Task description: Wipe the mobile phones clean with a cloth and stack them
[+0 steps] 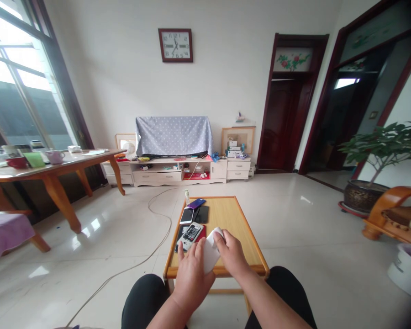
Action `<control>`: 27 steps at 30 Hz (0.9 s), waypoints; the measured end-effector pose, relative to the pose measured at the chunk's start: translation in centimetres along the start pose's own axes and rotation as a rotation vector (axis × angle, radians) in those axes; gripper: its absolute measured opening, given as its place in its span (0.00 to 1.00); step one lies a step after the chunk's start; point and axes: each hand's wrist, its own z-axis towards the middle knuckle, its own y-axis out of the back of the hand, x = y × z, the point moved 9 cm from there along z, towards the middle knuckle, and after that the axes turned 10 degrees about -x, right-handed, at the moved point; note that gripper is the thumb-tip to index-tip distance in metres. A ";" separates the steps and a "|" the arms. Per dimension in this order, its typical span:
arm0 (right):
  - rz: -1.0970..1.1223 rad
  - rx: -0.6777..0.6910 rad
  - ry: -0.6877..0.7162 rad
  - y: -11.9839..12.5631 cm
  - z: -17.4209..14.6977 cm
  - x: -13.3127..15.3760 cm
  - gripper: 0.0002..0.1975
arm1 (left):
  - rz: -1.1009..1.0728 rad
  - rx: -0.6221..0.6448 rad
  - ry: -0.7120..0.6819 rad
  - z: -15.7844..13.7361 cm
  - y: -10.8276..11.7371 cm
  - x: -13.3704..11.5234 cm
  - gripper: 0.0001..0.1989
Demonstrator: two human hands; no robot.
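White cloth [210, 253] sits bunched between both hands over the near edge of a small wooden surface [233, 219]. The right hand [232, 253] curls its fingers [222, 238] over the top of the cloth, closed on it, seemingly to press it down. The left hand [191, 269] lies along the cloth's left side, its fingers [183, 250] partly bent and reaching onto a phone [191, 235] with a lit screen, probably to keep it from sliding. Whether the left hand truly grips the cloth or only rests against it, I cannot tell. The phone lies on the left part of the surface, just beside the cloth, over something red [202, 233]. Further along the same side are more phones in a loose group: a purple one [196, 204], a black one [202, 214] and a pale one [187, 215], touching or overlapping, which leaves the right half bare for working. A small bottle [187, 196] stands at the far left corner. A cable [150, 246] trails over the tiled floor to the left. The person's knees sit below the near edge, so the surface is close in front of them.
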 end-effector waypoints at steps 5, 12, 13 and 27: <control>-0.226 -0.083 0.231 0.0 -0.3 1.6 0.24 | 0.001 0.025 -0.001 -0.1 0.0 -0.4 0.37; -0.404 -0.021 0.189 -0.5 1.2 0.9 0.25 | 0.003 0.040 -0.030 -0.3 0.0 -0.6 0.40; -0.413 -0.025 0.209 -0.6 1.2 1.0 0.25 | 0.007 0.041 -0.026 -0.3 0.0 -0.5 0.40; -0.008 -0.076 -0.048 -1.5 0.4 -2.5 0.33 | 0.025 0.016 0.064 0.1 0.0 0.9 0.38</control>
